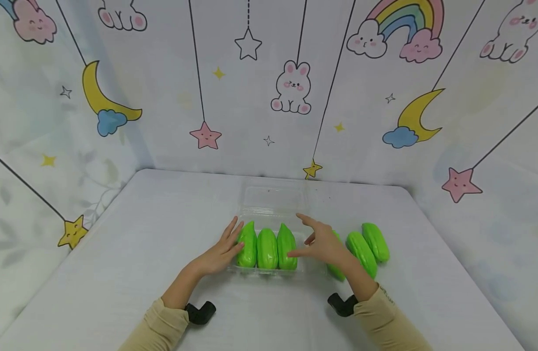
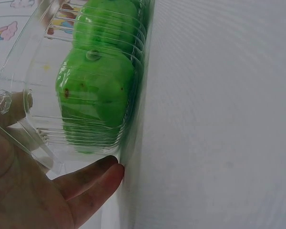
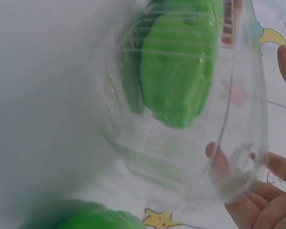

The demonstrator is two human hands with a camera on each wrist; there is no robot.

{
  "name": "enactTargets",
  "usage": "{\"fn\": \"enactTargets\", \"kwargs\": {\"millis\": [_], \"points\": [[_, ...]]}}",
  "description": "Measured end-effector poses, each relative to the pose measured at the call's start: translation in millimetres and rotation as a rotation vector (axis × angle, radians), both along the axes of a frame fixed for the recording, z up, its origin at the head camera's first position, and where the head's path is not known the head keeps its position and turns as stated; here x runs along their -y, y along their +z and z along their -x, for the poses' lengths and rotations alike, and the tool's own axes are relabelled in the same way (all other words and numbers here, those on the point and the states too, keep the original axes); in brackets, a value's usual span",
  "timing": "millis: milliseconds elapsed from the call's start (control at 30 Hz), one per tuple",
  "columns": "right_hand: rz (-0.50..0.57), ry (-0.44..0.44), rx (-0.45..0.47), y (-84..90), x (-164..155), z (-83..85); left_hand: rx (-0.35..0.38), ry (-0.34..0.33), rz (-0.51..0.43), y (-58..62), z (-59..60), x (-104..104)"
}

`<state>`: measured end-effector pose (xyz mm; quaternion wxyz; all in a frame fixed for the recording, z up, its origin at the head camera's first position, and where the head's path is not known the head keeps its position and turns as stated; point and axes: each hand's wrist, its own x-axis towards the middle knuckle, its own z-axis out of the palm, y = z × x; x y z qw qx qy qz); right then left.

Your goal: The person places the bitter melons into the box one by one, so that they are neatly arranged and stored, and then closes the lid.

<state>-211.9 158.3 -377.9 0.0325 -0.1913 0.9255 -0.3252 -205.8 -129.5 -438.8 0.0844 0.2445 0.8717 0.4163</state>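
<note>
A clear plastic tray [image 1: 273,214] sits at the centre of the head view, on the white worktop [image 1: 120,253], with three green vegetables [image 1: 267,248] packed side by side along its near edge and its lid lying open toward the back wall. The left hand [image 1: 220,251] rests at the tray's left end, fingers straight and loosely spread against the outermost vegetable and the tray wall. The right hand [image 1: 323,243] hovers at the right end, fingers spread and relaxed, holding nothing, thumb tip close to the third vegetable.

Just right of that hand, three more green vegetables [image 1: 367,248] lie loose on the worktop, one partly hidden behind the wrist.

The left wrist view shows what the head view cannot: the ribbed tray wall up close, brown specks on the vegetable skin, and fingertips [image 2: 109,174] meeting the worktop by the tray's lower corner. The right wrist view shows fingers [image 3: 264,191] seen through the clear plastic on the tray's far side, straight and open; whether they touch it I cannot tell.

Cartoon wallpaper [image 1: 291,87] with a bunny, moons and stars fills the upper frame.
</note>
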Motion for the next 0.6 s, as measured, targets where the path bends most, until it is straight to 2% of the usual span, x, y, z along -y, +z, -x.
{"fn": "enactTargets", "kwargs": {"millis": [267,600], "points": [[0.064,0.035,-0.027,9.6,-15.8,0.7,0.009,-0.001,-0.008,0.1,0.0,0.2],[0.113,0.128,-0.020,2.2,-43.2,6.0,0.017,0.006,-0.005,2.5,-1.5,-0.6]]}}
